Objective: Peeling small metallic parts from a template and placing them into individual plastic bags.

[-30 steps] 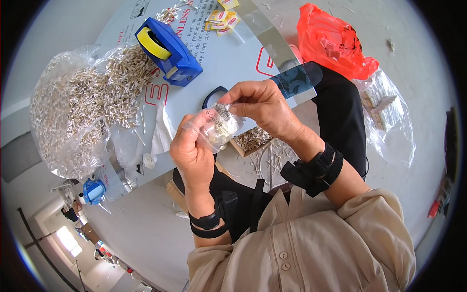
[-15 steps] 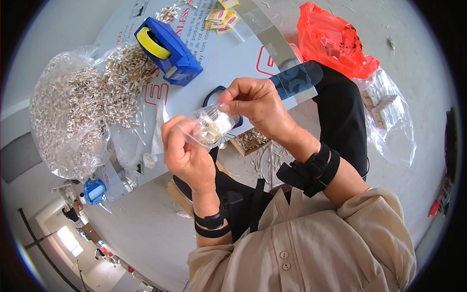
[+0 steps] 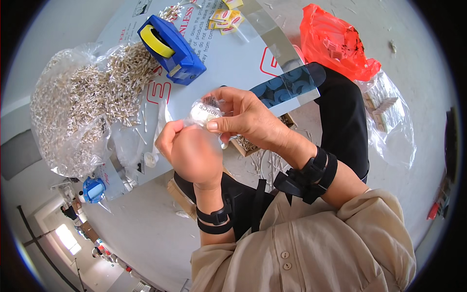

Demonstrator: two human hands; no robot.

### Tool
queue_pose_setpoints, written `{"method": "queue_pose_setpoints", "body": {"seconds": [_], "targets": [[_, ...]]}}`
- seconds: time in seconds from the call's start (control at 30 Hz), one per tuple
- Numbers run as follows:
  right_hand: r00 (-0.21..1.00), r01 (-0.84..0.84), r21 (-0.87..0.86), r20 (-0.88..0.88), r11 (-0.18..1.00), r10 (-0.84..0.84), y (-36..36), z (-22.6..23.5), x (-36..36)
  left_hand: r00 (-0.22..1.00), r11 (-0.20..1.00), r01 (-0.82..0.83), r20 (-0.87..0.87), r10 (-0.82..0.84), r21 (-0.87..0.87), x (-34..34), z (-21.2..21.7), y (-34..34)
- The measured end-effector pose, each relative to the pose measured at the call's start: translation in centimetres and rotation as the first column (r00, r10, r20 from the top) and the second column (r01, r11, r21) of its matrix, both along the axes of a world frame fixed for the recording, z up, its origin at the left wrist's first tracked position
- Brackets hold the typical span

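A small clear plastic packet with dark print and whitish contents is held up between my hands, above the table's near edge. My right hand pinches its right side, thumb in front and fingers behind. My left hand is closed at the packet's lower left edge; part of that hand is smeared, and its fingertips are partly hidden. What exactly lies inside the packet cannot be made out. Beyond my hands, a blue tape dispenser with a yellow roll stands on the table.
A large clear bag spilling cotton swabs lies on the left. Yellow-and-white packets sit at the back. Below the table are a box of swabs and loose swabs. A red plastic bag and a clear bag of packs are at right.
The packet has turned, its printed face now showing, and has shifted slightly up and left. My right thumb has come down over its lower right side; my left hand has rotated.
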State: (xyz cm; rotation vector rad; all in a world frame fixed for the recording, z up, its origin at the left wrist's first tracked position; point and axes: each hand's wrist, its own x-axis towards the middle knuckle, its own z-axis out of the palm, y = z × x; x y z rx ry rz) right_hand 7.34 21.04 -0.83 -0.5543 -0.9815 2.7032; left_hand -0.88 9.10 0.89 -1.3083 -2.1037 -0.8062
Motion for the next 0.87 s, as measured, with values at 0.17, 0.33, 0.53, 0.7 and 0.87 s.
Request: {"method": "queue_pose_setpoints", "body": {"seconds": [0.17,0.33,0.53,0.7,0.87], "targets": [[0.992,0.123,0.025,0.026,0.992,-0.123,-0.4,-1.4,-0.6,0.851,0.987,-0.021,0.522,-0.064,0.157,0.5,0.2,0.2],[0.980,0.197,0.025,-0.002,0.980,-0.197,-0.8,-1.6,-0.8,0.841,0.983,-0.129,0.539,0.041,0.127,0.3,0.2,0.3],[0.990,0.101,0.248,0.067,0.964,-0.121,-0.5,-1.7,-0.7,0.291,0.902,-0.355,0.946,-0.142,0.245,0.0,0.7,0.9],[0.990,0.107,0.146,0.078,0.983,-0.119,-0.7,-0.7,-1.0,0.457,0.923,-0.254,0.877,-0.150,0.291,0.1,0.1,0.9],[0.948,0.218,-0.177,0.271,0.960,-0.166,-0.9,-2.0,-2.2,0.820,0.968,0.064,0.540,-0.189,0.241,1.4,-1.5,0.4]]}}
